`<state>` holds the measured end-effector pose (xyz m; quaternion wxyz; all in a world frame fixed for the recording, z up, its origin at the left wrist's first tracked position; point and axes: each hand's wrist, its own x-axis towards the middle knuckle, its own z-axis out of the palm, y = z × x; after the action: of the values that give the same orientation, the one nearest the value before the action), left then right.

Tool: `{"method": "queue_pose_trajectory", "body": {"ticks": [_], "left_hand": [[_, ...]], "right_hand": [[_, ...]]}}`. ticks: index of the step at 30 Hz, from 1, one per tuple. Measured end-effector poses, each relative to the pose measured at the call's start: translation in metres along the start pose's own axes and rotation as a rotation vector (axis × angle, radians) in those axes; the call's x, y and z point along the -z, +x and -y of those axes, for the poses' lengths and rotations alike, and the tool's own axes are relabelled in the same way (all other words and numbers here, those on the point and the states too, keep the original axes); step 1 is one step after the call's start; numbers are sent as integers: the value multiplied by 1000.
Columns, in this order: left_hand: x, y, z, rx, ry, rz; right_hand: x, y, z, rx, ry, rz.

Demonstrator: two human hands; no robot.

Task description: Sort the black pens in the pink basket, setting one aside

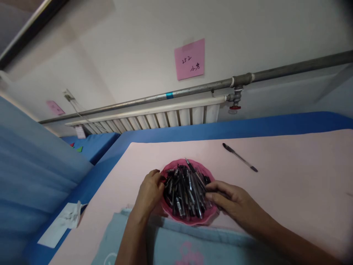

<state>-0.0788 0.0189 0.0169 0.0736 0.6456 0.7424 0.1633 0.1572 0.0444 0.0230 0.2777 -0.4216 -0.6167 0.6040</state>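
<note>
A round pink basket (188,222) with a wavy rim is heaped with black and clear pens (183,191). At its left rim is my left hand (149,189), fingers curled over the edge and fingertips partly hidden among the pens. On the right side, my right hand (231,197) pinches the lower end of a clear-barrelled pen (194,172) with a black grip. That pen slants across the top of the heap, its tip towards the back rim. Farther back and to the right, apart from both hands, lies a single capped pen (239,157).
Pale pink paper (289,184) covers a blue table (193,133). Light blue cloth (204,243) lies at the near edge. White papers (62,222) and a blue curtain (33,165) are at left. Behind stand a radiator (162,118) and a pipe with a red valve (234,108).
</note>
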Motion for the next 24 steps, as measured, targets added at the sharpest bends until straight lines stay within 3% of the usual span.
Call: {"method": "queue_pose_trajectory", "body": {"ticks": [6, 12, 17, 24], "left_hand": [[-3, -1, -12, 45, 296, 96], [-7, 1, -12, 32, 300, 89], [-10, -1, -8, -13, 249, 17], [4, -4, -5, 24, -48, -229]], "right_hand": [[0, 0, 0, 2, -19, 1], [1, 0, 0, 19, -40, -7], [0, 0, -1, 24, -22, -1], [0, -1, 1, 6, -2, -1]]}}
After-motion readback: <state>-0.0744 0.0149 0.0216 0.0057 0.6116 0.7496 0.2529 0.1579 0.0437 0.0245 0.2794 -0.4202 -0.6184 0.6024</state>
